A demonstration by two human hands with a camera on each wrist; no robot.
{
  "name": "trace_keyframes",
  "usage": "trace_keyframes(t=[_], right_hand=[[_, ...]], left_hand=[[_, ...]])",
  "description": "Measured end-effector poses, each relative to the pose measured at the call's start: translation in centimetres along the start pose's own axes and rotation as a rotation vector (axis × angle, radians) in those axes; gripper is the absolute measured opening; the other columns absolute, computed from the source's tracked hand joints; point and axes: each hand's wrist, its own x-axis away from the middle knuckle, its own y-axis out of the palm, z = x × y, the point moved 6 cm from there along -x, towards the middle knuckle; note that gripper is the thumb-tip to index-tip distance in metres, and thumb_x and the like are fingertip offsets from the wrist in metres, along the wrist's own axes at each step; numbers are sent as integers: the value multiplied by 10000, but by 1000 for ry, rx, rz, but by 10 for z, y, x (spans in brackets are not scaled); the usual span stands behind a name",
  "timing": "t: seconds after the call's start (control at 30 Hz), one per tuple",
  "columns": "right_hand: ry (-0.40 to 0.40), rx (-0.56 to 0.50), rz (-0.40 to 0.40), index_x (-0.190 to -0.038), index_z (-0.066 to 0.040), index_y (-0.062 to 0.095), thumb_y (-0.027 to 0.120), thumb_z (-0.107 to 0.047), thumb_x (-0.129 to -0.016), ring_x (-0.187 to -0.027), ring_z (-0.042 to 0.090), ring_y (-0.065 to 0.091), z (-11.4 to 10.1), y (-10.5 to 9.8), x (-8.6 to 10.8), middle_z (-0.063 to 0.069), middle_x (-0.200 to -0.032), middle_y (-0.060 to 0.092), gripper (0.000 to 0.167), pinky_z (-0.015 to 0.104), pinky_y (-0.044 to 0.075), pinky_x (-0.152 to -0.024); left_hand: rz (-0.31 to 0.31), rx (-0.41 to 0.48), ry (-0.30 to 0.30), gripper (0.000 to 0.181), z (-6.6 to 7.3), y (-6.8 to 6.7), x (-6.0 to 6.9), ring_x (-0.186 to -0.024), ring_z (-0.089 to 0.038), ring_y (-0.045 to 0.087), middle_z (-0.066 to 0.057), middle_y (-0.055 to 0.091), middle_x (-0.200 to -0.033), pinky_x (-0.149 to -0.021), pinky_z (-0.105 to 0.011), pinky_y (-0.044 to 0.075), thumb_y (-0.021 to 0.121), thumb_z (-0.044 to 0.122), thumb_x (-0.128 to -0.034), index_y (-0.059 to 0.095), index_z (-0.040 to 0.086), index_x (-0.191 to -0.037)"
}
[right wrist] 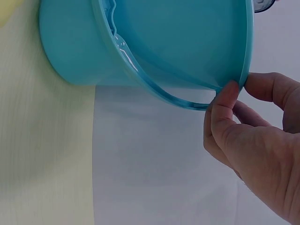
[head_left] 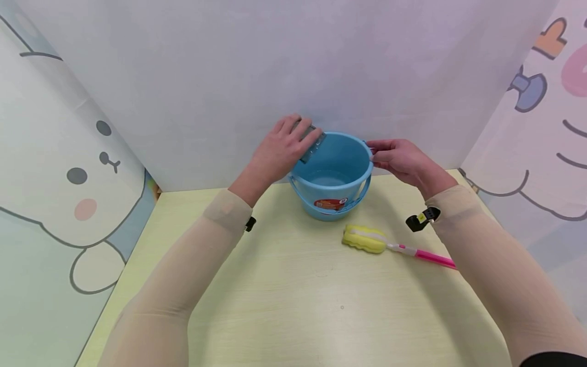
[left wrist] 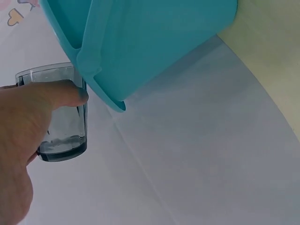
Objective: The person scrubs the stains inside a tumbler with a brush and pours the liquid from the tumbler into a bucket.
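Note:
A light blue bucket (head_left: 316,196) with a red label stands at the back of the table, some clear liquid visible at its bottom. My left hand (head_left: 288,145) grips a clear drinking glass (left wrist: 65,126) at the bucket's left rim, tilted in the head view. The left wrist view shows thumb and fingers wrapped round the glass. On the opposite side my right hand (head_left: 398,159) pinches the bucket's rim near the handle joint, as the right wrist view (right wrist: 253,136) confirms. The bucket's handle (right wrist: 136,70) hangs down along the front.
A bottle brush with a yellow sponge head (head_left: 364,239) and a pink handle (head_left: 433,257) lies on the pale wooden table (head_left: 275,285), in front of the bucket and partly under the right forearm in view. A white curtain (head_left: 206,92) hangs close behind the bucket; cartoon-printed panels flank both sides.

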Motion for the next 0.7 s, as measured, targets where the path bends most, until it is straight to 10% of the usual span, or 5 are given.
trace_keyframes(t=[0.23,0.7], right_hand=[[4,2,4,-1616,-16,406,553,-46,-1096,-1389,375,485,0,0,0,181,-1591,445,541,244,561,-976],[9,3,7,-1625,-26,397,556,-54,-1097,-1370,345,494,-1,0,0,181,-1595,437,552,252,553,-996]], left_hand=[[48,119,-91,523,-5,-2,2,-1375,-416,441,-203,499,-1476,-1159,-526,419,687,146,-1029,509,95,-1518],[36,522,-431,876,-22,0,10,-1314,-362,440,-169,488,-1445,-1072,-478,469,907,354,-854,449,57,-1540]])
